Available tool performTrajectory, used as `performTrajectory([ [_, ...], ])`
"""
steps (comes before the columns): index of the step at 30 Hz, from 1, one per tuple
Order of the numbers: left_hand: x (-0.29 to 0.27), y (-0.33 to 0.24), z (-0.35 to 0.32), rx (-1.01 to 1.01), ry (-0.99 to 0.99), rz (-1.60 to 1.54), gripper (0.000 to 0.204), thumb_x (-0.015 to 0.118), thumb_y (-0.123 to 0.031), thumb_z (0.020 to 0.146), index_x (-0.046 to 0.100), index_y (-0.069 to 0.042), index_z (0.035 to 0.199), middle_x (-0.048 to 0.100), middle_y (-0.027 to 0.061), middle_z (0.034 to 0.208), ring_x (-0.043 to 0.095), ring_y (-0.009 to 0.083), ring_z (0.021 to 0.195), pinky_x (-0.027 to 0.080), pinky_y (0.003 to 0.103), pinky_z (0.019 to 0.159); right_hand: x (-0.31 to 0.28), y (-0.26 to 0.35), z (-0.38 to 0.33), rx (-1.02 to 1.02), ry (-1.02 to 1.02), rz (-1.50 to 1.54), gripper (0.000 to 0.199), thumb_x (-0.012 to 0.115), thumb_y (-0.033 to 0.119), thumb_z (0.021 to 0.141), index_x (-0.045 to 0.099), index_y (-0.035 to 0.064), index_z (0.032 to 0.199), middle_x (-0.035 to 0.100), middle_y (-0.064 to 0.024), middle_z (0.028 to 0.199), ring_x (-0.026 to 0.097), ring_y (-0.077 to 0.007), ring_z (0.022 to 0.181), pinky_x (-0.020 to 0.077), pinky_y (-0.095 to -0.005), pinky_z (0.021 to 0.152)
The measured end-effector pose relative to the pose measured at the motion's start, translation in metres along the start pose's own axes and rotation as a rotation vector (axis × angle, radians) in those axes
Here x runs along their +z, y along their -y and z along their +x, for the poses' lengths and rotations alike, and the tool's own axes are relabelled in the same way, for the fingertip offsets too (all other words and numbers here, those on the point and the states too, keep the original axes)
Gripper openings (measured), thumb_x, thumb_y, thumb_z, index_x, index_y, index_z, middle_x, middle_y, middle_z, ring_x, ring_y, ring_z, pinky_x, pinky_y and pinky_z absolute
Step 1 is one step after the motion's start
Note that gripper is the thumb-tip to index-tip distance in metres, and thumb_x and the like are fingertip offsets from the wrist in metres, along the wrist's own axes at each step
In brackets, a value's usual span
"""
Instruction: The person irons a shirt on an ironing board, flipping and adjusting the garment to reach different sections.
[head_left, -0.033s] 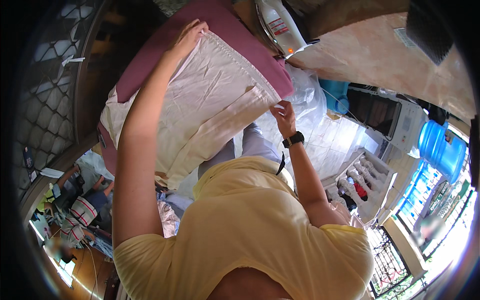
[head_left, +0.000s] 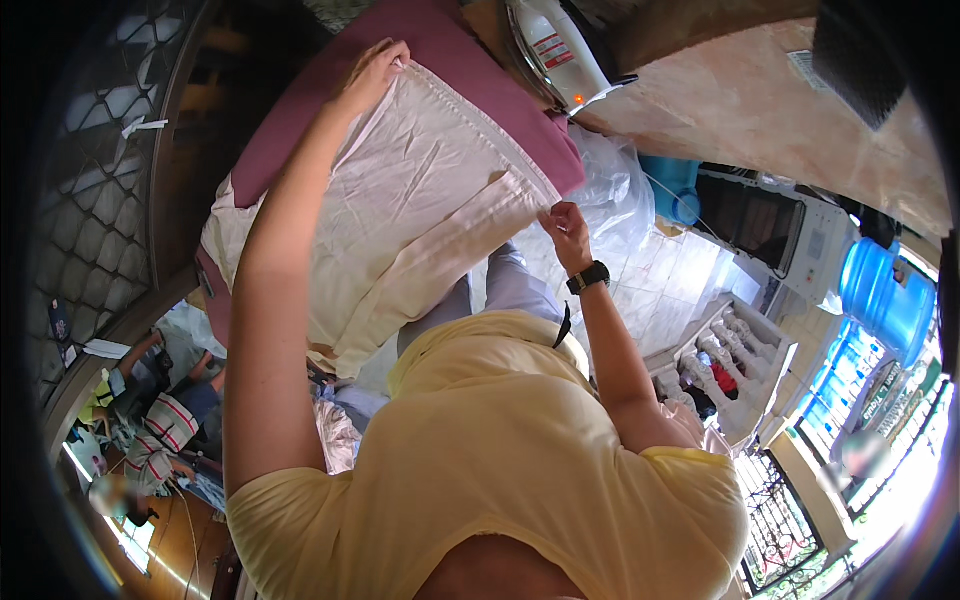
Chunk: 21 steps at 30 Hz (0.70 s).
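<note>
A cream-white garment (head_left: 415,170) with a stitched edge lies spread over a maroon padded ironing board (head_left: 320,95), and its near part hangs down in front of me. At the far end of the stitched edge, my left hand (head_left: 374,78) is closed on the cloth in a pinch. My right hand (head_left: 567,235) pinches the near right corner of the same edge, so the edge runs fairly straight between both hands. A white steam iron (head_left: 560,50) with a lit orange lamp is beyond the board's right side.
Clear plastic sheeting (head_left: 608,180) and a blue container (head_left: 670,185) are right of the board. Farther right stand a white appliance (head_left: 820,245), a blue water jug (head_left: 885,295) and a crate of bundled items (head_left: 725,370). A metal lattice gate (head_left: 95,220) is at the left; people sit at lower left.
</note>
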<state>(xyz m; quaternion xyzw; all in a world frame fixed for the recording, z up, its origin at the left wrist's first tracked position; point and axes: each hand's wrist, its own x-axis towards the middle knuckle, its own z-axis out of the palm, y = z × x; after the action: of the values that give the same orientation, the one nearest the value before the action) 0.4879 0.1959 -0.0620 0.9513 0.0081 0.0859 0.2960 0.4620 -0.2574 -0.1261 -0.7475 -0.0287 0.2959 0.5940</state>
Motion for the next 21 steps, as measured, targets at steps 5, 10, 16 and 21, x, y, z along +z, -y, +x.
performTrajectory([
  [5, -0.01, -0.003, 0.009, -0.054, 0.098, 0.023, 0.017, 0.06, 0.005, 0.083, 0.049, -0.005, 0.09, 0.055, 0.0138, 0.087, 0.058, 0.0355, 0.086, 0.043, 0.045, 0.074, -0.015, 0.016, -0.004, -0.056, 0.079, -0.277, 0.022, 0.077, 0.022, 0.082, 0.067, 0.0043, 0.091, 0.07, -0.0063, 0.084, 0.064, -0.0176, 0.082, 0.0484, -0.0337, 0.076],
  [10, -0.016, 0.003, 0.02, -0.044, 0.112, 0.072, 0.014, 0.061, 0.0, 0.084, 0.049, -0.005, 0.09, 0.055, 0.0143, 0.087, 0.058, 0.0363, 0.087, 0.043, 0.045, 0.073, -0.017, 0.045, -0.005, -0.289, 0.069, -0.466, 0.013, 0.075, 0.017, 0.083, 0.069, 0.0062, 0.086, 0.07, -0.008, 0.083, 0.064, -0.0211, 0.08, 0.0482, -0.0364, 0.078],
  [16, -0.006, -0.018, 0.022, 0.033, -0.166, 0.315, 0.016, 0.065, -0.003, 0.082, 0.056, -0.008, 0.095, 0.058, 0.0104, 0.09, 0.058, 0.0323, 0.091, 0.046, 0.043, 0.078, -0.008, 0.037, -0.008, -0.136, 0.009, -0.321, 0.014, 0.073, 0.013, 0.084, 0.066, 0.003, 0.091, 0.068, -0.0092, 0.083, 0.066, -0.0232, 0.079, 0.0523, -0.0353, 0.072],
  [21, 0.074, -0.118, -0.004, 0.098, -0.181, -0.196, 0.017, 0.066, -0.001, 0.08, 0.06, -0.007, 0.094, 0.059, 0.0085, 0.094, 0.058, 0.0303, 0.092, 0.048, 0.041, 0.08, -0.002, 0.014, 0.007, -0.126, -0.258, -0.227, 0.028, 0.073, 0.019, 0.088, 0.058, 0.0031, 0.105, 0.067, -0.0061, 0.091, 0.063, -0.0141, 0.076, 0.0513, -0.0286, 0.069],
])
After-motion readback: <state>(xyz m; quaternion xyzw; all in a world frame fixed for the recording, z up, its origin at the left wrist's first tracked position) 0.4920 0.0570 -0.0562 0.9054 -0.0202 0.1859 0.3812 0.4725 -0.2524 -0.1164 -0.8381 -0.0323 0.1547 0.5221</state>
